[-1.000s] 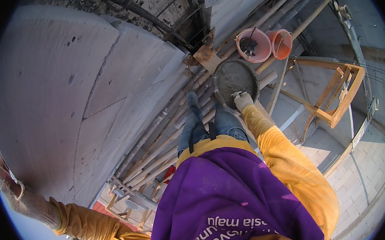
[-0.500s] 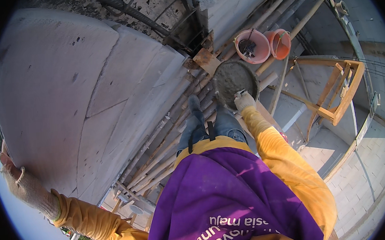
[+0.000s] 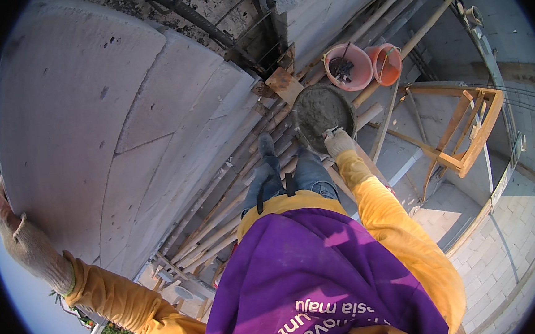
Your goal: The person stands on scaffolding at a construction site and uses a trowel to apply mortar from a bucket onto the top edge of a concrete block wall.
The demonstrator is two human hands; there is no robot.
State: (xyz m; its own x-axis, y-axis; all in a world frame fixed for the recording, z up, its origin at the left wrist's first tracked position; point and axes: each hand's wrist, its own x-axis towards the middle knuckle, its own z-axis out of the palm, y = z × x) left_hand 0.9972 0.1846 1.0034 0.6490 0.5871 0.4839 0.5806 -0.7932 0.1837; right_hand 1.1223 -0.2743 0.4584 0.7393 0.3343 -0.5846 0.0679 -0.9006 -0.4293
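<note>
- At centre, just past the person's feet: round tub (image 3: 354, 121) of wet grey mortar (image 3: 318, 109), on poles (image 3: 222, 228).
- Right hand (image 3: 339, 142): gloved, at tub's near rim, fingers curled round a small tool (image 3: 334, 130); tool mostly hidden, type unclear.
- Left hand (image 3: 21, 237): gloved, fingertips bare, at outer edge of pale wall (image 3: 84, 124). Can't tell if grasping or just resting.
- Obstructions: wall fills the left side; board (image 3: 285, 86) at tub's upper-left rim; long pole (image 3: 429, 23) slanting past its right.
- Beyond tub: pink bucket (image 3: 361, 67) with dark stuff inside, beside orange bucket (image 3: 391, 72).
- Right: wooden frame (image 3: 483, 133), clear of right arm.
- Top: dark rebar (image 3: 201, 24) near wall end.
</note>
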